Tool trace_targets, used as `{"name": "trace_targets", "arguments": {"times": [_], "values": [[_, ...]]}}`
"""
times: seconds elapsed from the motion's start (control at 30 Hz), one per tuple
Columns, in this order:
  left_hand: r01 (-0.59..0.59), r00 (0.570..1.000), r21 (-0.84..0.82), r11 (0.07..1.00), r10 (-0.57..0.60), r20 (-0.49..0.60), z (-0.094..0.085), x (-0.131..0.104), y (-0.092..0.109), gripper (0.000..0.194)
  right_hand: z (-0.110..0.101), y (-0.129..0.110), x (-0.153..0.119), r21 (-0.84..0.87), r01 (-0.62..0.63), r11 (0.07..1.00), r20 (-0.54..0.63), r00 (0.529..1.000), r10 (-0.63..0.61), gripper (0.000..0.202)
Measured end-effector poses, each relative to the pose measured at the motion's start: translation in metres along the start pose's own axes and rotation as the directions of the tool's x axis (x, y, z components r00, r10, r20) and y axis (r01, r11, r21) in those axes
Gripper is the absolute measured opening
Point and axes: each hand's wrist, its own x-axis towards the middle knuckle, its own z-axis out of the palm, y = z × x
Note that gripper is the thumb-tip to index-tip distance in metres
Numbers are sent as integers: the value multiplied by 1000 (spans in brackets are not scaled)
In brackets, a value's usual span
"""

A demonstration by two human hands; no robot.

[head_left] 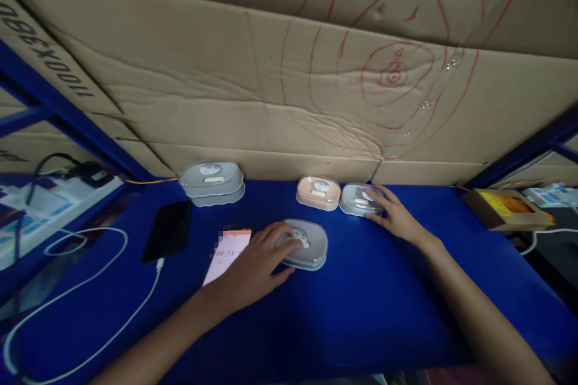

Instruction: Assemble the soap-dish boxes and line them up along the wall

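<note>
So there's a grey case (317,246) right under the left hand (271,252), kinda rounded-oblong with a see-through top. It's lying flat, right end poking out past the fingertips, and a finger's covering part of the round sticker and little pale piece on it. Then a second grey case (353,197) sits at the fingertips of the right hand (397,216), also flat, clear top too. Fingers are over its right end and partly hide the sticker, but its white oblong bit shows fine.
</note>
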Motion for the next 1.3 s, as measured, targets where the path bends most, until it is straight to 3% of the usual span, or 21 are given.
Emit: {"name": "trace_targets", "arguments": {"times": [0.17,0.27,0.37,0.47,0.57,0.67,0.77,0.87,0.97,1.17,1.3], "values": [[4,999,-14,1000,-4,48,11,2,7,92,15,-24,33,-52,-1,999,-19,1000,0,62],[58,997,28,998,-59,40,15,5,6,98,22,-49,42,-69,-10,998,-58,998,6,65],[128,990,17,992,-128,60,16,7,6,88,24,-88,26,-19,75,997,-114,991,-76,66],[149,986,-65,987,-144,80,16,5,8,85,24,-129,-7,176,350,920,44,931,-362,68],[156,987,-131,979,-150,57,18,0,10,91,25,-151,-32,277,429,860,79,882,-465,76],[163,986,-180,970,-153,69,20,-6,9,110,27,-150,-35,367,427,826,4,888,-460,60],[192,980,-211,958,-175,98,20,-11,7,121,28,-134,-28,459,365,810,-61,922,-381,56],[229,971,-229,946,-207,118,19,-13,7,125,31,-117,-21,425,270,864,-134,963,-235,49],[244,964,-230,942,-210,163,18,-14,10,131,39,-108,-16,341,208,917,-158,974,-162,47],[228,964,-210,951,-190,185,17,-13,12,124,41,-113,-17,170,170,971,-47,985,-165,46],[210,971,-214,954,-179,158,17,-13,11,120,23,-133,-27,201,334,921,-45,942,-331,40]]}}
